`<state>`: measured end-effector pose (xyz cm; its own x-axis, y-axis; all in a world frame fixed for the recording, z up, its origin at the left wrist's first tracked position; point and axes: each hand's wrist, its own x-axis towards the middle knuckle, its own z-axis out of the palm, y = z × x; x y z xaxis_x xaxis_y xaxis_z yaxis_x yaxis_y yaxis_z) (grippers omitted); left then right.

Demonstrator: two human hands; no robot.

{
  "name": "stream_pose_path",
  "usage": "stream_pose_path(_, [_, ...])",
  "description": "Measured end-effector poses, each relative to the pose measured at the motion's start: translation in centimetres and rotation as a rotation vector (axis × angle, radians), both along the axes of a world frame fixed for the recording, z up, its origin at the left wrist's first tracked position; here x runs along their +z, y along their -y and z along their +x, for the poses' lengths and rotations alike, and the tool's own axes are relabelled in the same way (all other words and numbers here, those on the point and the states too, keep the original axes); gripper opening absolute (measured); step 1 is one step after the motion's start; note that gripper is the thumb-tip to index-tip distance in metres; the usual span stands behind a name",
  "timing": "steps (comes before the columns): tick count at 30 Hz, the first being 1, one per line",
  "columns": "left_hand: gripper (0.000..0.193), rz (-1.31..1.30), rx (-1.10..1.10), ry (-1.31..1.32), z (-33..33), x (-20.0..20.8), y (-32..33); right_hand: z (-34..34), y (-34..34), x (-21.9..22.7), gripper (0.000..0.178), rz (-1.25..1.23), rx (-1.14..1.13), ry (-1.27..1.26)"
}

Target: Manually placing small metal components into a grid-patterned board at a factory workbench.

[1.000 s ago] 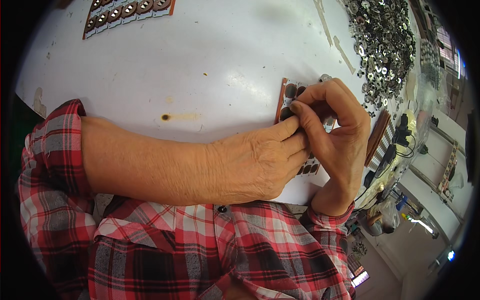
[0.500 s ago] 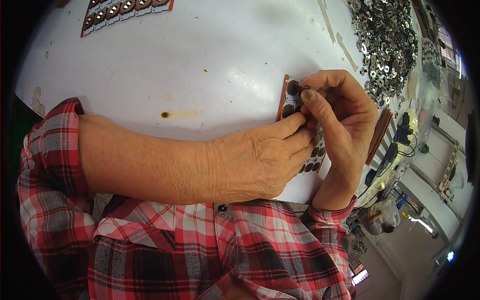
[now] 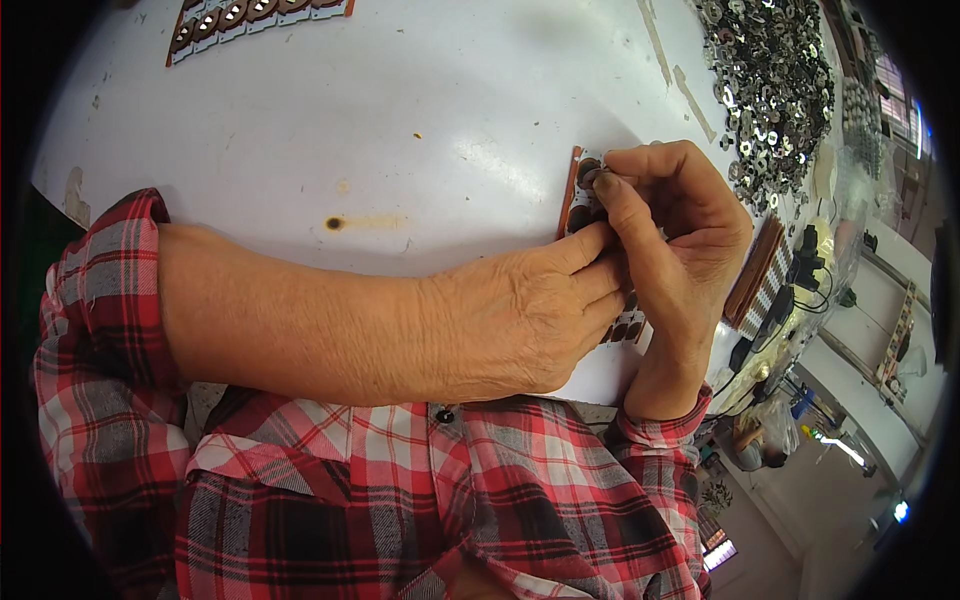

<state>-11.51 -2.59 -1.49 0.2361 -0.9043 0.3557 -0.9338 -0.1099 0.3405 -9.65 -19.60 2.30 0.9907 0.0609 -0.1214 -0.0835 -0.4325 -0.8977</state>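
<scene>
Two hands work a strip of round parts near the right edge of the white table.

The strip (image 3: 585,205), brown-edged card set with dark discs, lies flat with its long axis running from the near edge toward the far edge. The left hand (image 3: 520,320) reaches across, fingertips pressing on the strip's middle. The right hand (image 3: 685,240) is curled, thumb and forefinger pinching a small disc at the strip's far end. A heap of shiny metal washers (image 3: 775,75) fills the far right corner; another strip (image 3: 255,20) lies at the far edge.
</scene>
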Motion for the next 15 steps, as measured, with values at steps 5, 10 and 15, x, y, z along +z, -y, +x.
stream_pose_path(5, [0.045,0.024,-0.023,0.008,0.02,0.09,-0.21,-0.04,0.02,0.05,0.009,-0.08,0.061,0.054])
stream_pose_path(10, [0.043,0.029,-0.019,0.001,-0.02,0.12,-0.13,0.02,0.86,-0.44,0.014,-0.163,0.121,0.079])
stream_pose_path(15, [0.043,0.018,-0.009,-0.013,-0.09,0.11,-0.13,-0.16,0.18,-0.18,0.013,-0.123,0.03,0.016])
